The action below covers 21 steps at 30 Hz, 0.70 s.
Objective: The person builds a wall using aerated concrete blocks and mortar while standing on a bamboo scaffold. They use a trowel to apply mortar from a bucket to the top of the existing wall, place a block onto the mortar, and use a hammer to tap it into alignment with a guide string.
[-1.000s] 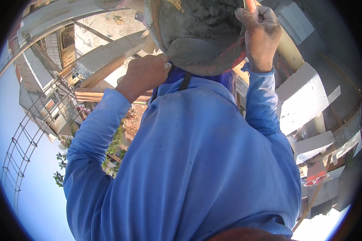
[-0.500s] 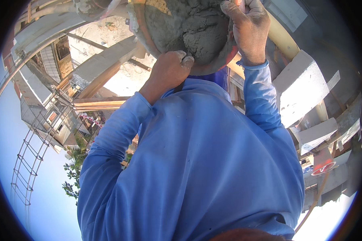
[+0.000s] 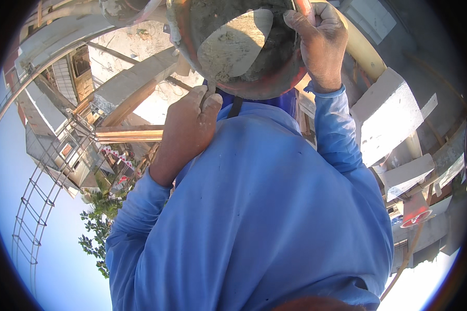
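Note:
A mortar-smeared bucket with reddish sides is at the top of the view, close in front of my chest. Grey wet mortar lies inside it, partly in shade. My left hand is closed around the handle of a trowel, just outside the near left rim. The trowel's broad pointed blade, coated with thin grey mortar and lit by the sun, is over the bucket's mouth. At the bucket's right rim, my right hand grips the edge, thumb toward the inside.
Another mortar-stained bucket is at the upper left. Pale blocks and a red bucket-like thing are on the right. Wooden boards lie left of me, with a rebar cage farther out.
My left hand has drawn back down and left from the bucket's rim. The trowel blade, hidden in the mortar before, now shows above it. My right hand keeps its grip.

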Each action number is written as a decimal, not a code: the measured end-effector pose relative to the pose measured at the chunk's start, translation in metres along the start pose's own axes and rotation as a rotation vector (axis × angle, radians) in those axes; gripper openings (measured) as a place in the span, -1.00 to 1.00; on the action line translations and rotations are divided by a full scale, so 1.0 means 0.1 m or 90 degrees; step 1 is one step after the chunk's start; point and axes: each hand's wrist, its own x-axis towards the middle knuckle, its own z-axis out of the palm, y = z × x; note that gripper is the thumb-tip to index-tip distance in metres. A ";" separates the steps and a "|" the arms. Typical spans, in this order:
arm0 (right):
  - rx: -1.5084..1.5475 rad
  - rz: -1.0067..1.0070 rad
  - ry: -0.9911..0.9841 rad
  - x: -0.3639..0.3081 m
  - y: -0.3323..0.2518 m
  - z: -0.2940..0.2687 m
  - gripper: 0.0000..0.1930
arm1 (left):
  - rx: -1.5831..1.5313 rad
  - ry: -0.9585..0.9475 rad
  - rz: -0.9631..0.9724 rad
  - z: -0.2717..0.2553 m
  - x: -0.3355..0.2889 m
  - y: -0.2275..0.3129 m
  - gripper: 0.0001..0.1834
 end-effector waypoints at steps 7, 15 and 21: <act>0.005 0.020 0.001 -0.01 0.02 -0.05 -0.82 | 0.318 -0.148 0.095 0.16 0.51 -0.38 -0.63; -0.062 -0.024 -0.002 0.07 0.06 -0.11 -0.82 | 0.530 -0.047 0.006 -0.57 -0.11 -0.29 -0.67; -0.076 0.017 0.014 0.03 0.08 -0.03 -0.79 | 0.211 -0.121 0.178 0.40 0.66 -0.33 -0.62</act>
